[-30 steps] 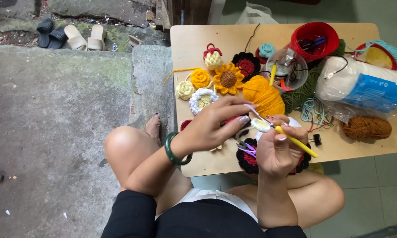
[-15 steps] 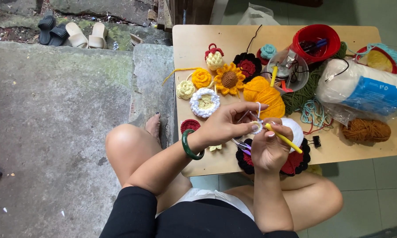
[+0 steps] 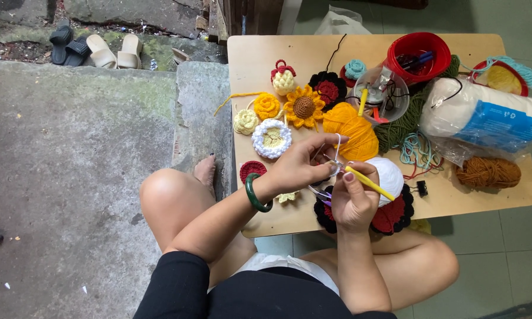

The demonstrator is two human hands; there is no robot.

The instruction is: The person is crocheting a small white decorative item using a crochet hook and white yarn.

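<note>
My right hand (image 3: 351,201) grips a yellow crochet hook (image 3: 369,183) that points up and left toward a small white crochet piece (image 3: 335,170). My left hand (image 3: 304,162), with a green bangle on its wrist, pinches that piece, and white yarn loops over its fingers. Both hands hover above the near edge of a low wooden table (image 3: 313,53). A white yarn ball (image 3: 389,174) lies just right of the hook. Under the hands sits a black and red crochet flower (image 3: 393,214). A yellow yarn ball (image 3: 350,127) is just beyond my left hand.
Finished crochet flowers lie on the table, among them a sunflower (image 3: 304,107) and a white ring flower (image 3: 272,137). A red bowl (image 3: 418,53), a clear bowl (image 3: 384,94), green yarn, brown yarn (image 3: 487,172) and a bagged white yarn roll (image 3: 484,115) fill the right side. Sandals (image 3: 95,50) lie far left.
Both hands have shifted slightly along the table's near edge while working the white piece. The hook's tip has turned a little in my right hand.
</note>
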